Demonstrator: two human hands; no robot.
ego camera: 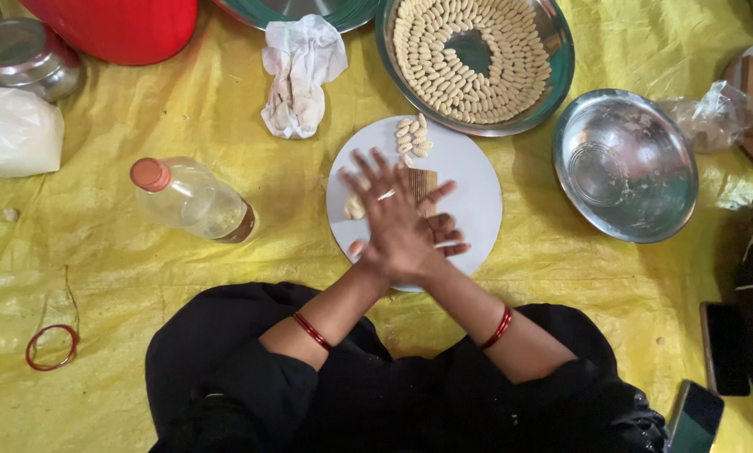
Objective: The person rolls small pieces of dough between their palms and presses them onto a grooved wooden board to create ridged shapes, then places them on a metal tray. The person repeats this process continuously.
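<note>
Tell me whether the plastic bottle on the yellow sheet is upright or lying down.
Lying down: the plastic bottle rests on its side on the yellow sheet, orange cap pointing up-left, cap on.

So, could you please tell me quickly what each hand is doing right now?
Left hand: flat, fingers spread, pressed on the right palm.
Right hand: flat beneath it; anything between them is hidden.

Left hand [427,239] pressed under right hand [389,210], over white round board [477,189]

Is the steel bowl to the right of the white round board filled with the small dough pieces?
No, the steel bowl beside the white round board holds nothing; the shaped pieces lie in the large tray.
</note>
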